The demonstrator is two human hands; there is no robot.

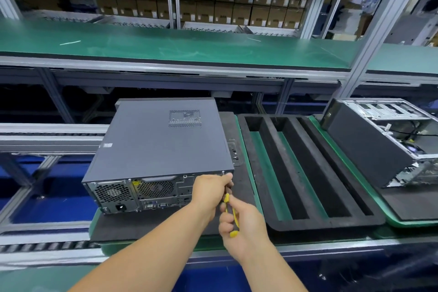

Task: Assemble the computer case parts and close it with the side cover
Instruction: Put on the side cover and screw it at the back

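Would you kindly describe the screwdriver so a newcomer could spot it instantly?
Start at the closed grey computer case lying on the black mat. At its near right rear corner, both hands meet; the screwdriver runs between them. Its yellow handle, gripped by the right hand, is the only yellow tool there.

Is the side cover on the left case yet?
On. The cover lies flush over the case; no interior shows.

Screwdriver [231, 214] tip hidden by fingers [226, 179]
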